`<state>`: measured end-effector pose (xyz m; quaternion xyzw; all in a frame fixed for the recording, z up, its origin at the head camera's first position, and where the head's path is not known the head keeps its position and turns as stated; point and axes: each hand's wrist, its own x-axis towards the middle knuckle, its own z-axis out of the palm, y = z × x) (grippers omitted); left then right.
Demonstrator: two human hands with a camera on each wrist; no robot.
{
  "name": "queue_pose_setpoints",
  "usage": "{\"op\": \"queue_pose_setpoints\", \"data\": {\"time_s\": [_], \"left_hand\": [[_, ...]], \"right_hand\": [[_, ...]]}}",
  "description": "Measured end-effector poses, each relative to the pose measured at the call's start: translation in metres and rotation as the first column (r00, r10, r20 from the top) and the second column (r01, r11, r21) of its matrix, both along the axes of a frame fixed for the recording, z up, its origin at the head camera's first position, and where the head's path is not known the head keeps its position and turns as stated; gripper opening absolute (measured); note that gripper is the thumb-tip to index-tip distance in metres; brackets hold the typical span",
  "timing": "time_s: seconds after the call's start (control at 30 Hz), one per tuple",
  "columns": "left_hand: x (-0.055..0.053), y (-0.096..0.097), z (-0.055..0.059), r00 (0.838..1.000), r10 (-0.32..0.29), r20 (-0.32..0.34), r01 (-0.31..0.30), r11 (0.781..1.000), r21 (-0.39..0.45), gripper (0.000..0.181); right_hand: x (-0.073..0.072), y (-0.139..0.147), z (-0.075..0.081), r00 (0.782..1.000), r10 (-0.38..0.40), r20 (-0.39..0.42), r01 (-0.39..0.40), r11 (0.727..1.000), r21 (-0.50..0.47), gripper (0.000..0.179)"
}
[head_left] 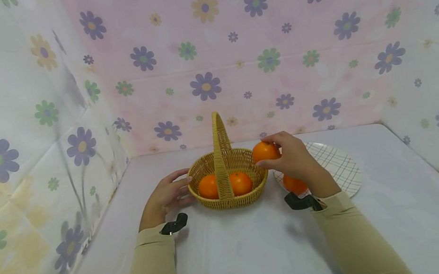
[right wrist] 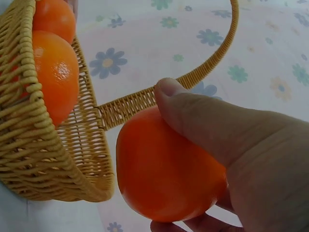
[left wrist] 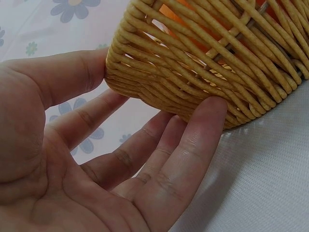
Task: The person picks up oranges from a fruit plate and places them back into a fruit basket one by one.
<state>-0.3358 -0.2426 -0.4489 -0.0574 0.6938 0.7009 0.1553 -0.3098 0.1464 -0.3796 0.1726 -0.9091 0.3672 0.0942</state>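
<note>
My right hand (head_left: 296, 156) pinches an orange (right wrist: 166, 166) between thumb and fingers, raised beside the right end of a wicker basket (head_left: 230, 202). Two more oranges lie inside this basket, one left (head_left: 208, 187) and one right (head_left: 241, 183) of its tall handle (head_left: 220, 165). At the basket's left end, my left hand (head_left: 170, 194) touches the woven wall (left wrist: 193, 63) with spread, fairly straight fingers. Another orange (head_left: 294, 184) rests on the checked plate (head_left: 338, 166), partly covered by my right hand and wrist.
A white cloth covers the table (head_left: 239, 258). Flower-printed fabric hangs behind it (head_left: 239, 100) and along the left (head_left: 30, 195) and right (head_left: 436, 88) sides. The plate sits to the right of the basket, partly behind my right forearm.
</note>
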Motion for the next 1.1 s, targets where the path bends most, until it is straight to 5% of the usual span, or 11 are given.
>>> {"op": "queue_pose_setpoints", "data": {"time_s": [1.1], "left_hand": [[0.002,0.0,0.003,1.0,-0.013,0.004,0.013,1.0,-0.01,0.056]], "right_hand": [[-0.002,-0.034,-0.02,0.998,0.05,-0.048,-0.047,0.996,0.072,0.063]]}}
